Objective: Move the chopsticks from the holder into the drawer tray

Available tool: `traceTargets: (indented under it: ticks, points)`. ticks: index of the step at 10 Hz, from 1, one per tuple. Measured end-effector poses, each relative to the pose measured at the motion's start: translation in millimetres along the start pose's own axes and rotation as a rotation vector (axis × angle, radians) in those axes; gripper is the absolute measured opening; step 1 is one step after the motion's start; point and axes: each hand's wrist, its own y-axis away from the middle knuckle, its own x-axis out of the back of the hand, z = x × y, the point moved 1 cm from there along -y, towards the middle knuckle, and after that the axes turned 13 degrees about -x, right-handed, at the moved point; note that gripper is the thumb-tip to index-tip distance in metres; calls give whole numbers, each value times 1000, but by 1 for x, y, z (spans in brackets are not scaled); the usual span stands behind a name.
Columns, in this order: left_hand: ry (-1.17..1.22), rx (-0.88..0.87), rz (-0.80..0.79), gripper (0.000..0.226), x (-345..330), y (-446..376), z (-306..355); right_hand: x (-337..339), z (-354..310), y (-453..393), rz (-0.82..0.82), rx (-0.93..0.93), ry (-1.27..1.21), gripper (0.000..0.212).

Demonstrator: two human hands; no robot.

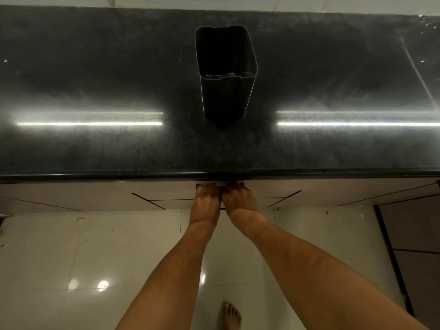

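Observation:
A dark rectangular holder (pixel 226 75) stands upright on the black counter (pixel 95 144), near its middle. I look down into it and see no chopsticks inside. Below the counter's front edge, my left hand (pixel 206 202) and my right hand (pixel 239 198) rest side by side on the dark handle (pixel 198 186) of a pale drawer front (pixel 176 203). The fingers of both hands curl over the handle. The drawer is pushed in, so its tray and whatever lies in it are hidden.
Neighbouring pale cabinet fronts (pixel 333 194) run left and right under the counter. A glossy tiled floor (pixel 71 258) lies below, with my bare foot (pixel 231 316) on it. A pale tiled wall (pixel 238 2) backs the counter. A dark panel (pixel 416 246) stands at the lower right.

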Motion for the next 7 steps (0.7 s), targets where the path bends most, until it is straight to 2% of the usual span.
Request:
traceTargets:
  ticks: [1, 2, 3, 4, 6, 7]
  points:
    - [121, -61, 30, 39, 3, -10, -1, 3, 1, -7, 35, 4, -18, 26]
    - [188, 83, 96, 27, 7, -11, -7, 3, 1, -10, 38, 0, -23, 28]
    - [245, 78, 112, 28, 2, -12, -6, 2, -1, -9, 47, -6, -36, 31]
    - [193, 21, 57, 38, 10, -12, -11, 4, 0, -11, 39, -31, -40, 34]
    - [290, 35, 61, 63, 26, -1, -17, 25, -6, -2, -81, -89, -192, 46]
    - [281, 17, 115, 55, 30, 25, -20, 26, -6, 25, -29, -8, -191, 33]
